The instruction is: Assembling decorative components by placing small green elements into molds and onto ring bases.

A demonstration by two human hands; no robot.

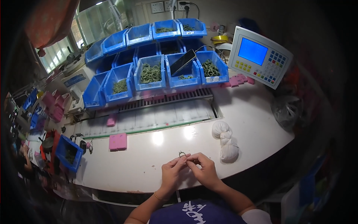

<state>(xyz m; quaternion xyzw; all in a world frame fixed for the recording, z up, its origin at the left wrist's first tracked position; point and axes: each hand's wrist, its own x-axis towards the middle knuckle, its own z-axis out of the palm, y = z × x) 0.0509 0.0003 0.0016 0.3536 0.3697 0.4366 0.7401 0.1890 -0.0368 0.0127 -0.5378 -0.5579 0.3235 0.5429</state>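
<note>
A small dark-green ring [181, 153] with little prongs on its top edge stands up between my fingertips, above the front part of the white table [141, 160]. My left hand [172, 172] pinches it from the left with thumb and fingers. From the other side my right hand [203, 171] closes in, its thumb and index finger pressed together at the ring's lower edge. The fingers hide the lower part of the ring. To the right of my hands lies a twisted bundle of white cloth [225, 142].
Blue bins [151, 74] stand in tiers at the back, several holding green rings. A phone [182, 62] leans in one. A keypad console [257, 56] with a blue screen is at right. Pink blocks [118, 142] lie left of centre; another blue bin [69, 153] stands further left.
</note>
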